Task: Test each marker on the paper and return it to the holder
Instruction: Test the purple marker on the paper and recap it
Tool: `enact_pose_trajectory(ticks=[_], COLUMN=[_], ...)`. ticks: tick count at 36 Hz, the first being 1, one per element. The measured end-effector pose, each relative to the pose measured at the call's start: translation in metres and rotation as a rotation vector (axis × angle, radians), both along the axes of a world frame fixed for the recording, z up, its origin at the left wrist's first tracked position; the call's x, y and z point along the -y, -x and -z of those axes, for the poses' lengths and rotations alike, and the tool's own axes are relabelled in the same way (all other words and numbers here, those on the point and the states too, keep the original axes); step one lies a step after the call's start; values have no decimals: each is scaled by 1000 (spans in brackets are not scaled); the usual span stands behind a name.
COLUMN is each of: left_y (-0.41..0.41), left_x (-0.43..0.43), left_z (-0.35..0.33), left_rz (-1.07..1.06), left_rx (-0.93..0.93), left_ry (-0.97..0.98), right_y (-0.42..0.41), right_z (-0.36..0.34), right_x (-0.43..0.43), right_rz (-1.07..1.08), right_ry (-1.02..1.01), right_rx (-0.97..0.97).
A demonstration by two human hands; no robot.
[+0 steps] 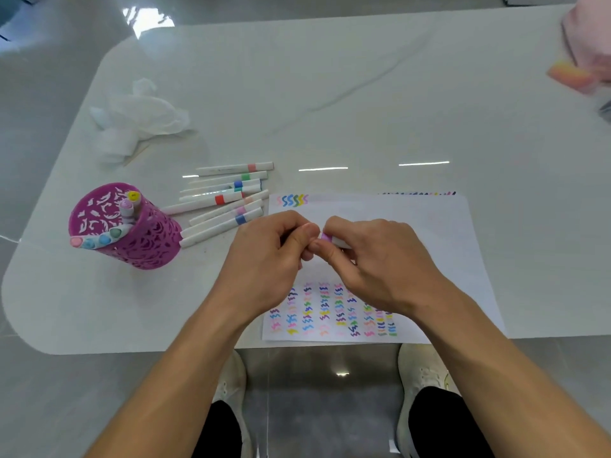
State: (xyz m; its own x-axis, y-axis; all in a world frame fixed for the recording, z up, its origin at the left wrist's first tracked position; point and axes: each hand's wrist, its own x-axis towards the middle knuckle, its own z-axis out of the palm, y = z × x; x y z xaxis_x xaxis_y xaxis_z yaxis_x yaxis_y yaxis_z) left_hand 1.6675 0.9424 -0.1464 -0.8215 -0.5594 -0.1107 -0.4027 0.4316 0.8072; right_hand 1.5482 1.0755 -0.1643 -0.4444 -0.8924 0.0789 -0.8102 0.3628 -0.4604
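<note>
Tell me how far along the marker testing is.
Done: six markers stand in the magenta holder, and a short row of squiggles tops the paper. In hand: left hand and right hand pinch a purple marker above the paper, capping or uncapping, I cannot tell which. Left: roughly nine loose markers lie on the table beside the holder.
</note>
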Motion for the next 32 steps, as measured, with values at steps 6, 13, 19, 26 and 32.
enact_pose_trajectory(ticks=[6,13,19,26,32], left_y=[5,13,12,11,9], left_x=[1,0,12,20,20], left_z=[5,12,8,15,21], left_rz=[-21,-65,-115,-199,-46], left_rx=[32,59,-11,4,138], left_ry=[-12,-12,-70,150,402], right_y=[5,7,5,16,26], right_z=[3,1,0,4,6], right_x=[3,8,16,13,15], right_rz=[-8,36,75,202,285], right_ry=[-72,-184,-143,-67,115], right_rx=[32,120,185,491,750])
